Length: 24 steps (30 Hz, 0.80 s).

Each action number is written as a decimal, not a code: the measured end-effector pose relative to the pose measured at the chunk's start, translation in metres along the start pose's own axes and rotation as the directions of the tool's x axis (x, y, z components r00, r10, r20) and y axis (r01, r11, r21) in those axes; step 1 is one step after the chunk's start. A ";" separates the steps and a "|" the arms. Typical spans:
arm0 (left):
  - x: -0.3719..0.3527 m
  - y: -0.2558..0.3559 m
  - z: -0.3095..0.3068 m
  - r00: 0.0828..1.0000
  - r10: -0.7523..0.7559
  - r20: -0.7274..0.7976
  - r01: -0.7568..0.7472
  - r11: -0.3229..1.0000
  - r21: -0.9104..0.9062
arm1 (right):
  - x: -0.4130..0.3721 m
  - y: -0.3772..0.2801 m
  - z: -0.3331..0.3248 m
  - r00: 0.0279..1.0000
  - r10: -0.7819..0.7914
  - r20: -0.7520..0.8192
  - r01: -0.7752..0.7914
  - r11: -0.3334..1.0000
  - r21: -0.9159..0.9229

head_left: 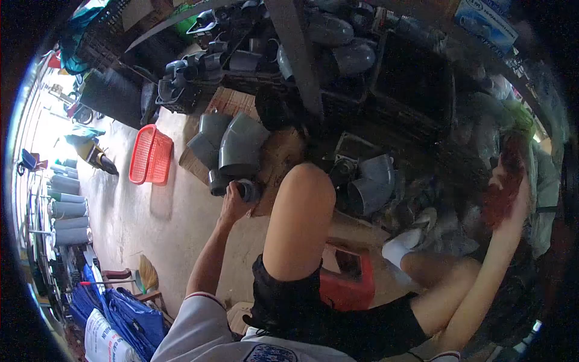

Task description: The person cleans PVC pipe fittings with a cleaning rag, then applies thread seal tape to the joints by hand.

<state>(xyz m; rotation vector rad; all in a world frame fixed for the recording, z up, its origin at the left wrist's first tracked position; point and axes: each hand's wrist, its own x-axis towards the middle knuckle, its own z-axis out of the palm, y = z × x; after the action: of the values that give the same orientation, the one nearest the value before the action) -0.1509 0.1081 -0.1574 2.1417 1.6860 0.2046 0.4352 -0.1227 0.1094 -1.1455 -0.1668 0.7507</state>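
So my left hand (231, 204) is on a small gray pipe fitting (251, 192), fingers curled partway around its side, open end showing. It's low over the floor (120, 208), right by the big gray elbow (241, 145) and another gray elbow (211, 134) on flattened cardboard (226, 99). My right hand (499, 175) is way over on the right, up against a dark red thing (499, 206); too blurry to tell how open it is or if it's gripping. I'd call this the handling-a-fitting step. Lifting the small one would take a firmer wrap and a clean path past the elbows and my knee (301, 205). Red basket (151, 155) sits off left.
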 end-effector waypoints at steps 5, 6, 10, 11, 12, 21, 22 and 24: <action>-0.003 0.000 -0.001 0.998 -0.019 -0.057 0.018 1.000 -0.026 | -0.002 0.000 0.005 1.000 0.012 0.021 -0.012 1.000 -0.015; -0.006 0.006 -0.010 0.998 -0.021 -0.057 0.019 0.999 -0.026 | -0.002 0.001 0.005 1.000 0.012 0.026 -0.012 1.000 -0.016; -0.012 0.017 -0.043 0.997 0.025 -0.073 -0.026 1.000 -0.017 | -0.002 0.002 0.006 0.999 0.026 0.047 -0.025 0.999 -0.024; -0.012 0.008 -0.045 0.996 0.021 -0.084 -0.033 0.990 -0.138 | -0.002 0.003 0.006 0.998 0.024 0.052 -0.023 0.999 -0.025; -0.012 0.003 -0.051 0.995 0.018 -0.095 -0.042 0.966 -0.257 | -0.002 0.003 0.006 0.998 0.027 0.056 -0.026 0.999 -0.027; -0.021 0.119 -0.159 0.949 0.314 0.000 0.071 -0.215 -0.974 | -0.019 0.014 0.043 1.000 -0.013 -0.002 0.013 0.998 0.058; -0.012 0.157 -0.176 0.892 0.450 -0.044 0.146 -0.380 -0.913 | -0.015 0.016 0.046 1.000 -0.009 -0.002 0.009 0.999 0.037; 0.000 0.223 -0.194 0.798 0.597 -0.079 0.271 -0.474 -0.838 | -0.014 0.018 0.053 1.000 -0.018 -0.011 0.018 0.999 -0.031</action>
<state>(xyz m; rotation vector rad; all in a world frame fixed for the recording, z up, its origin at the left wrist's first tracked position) -0.0202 0.1099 0.1077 0.6253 0.0256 0.7882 0.3904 -0.0876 0.1198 -1.1753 -0.1800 0.7279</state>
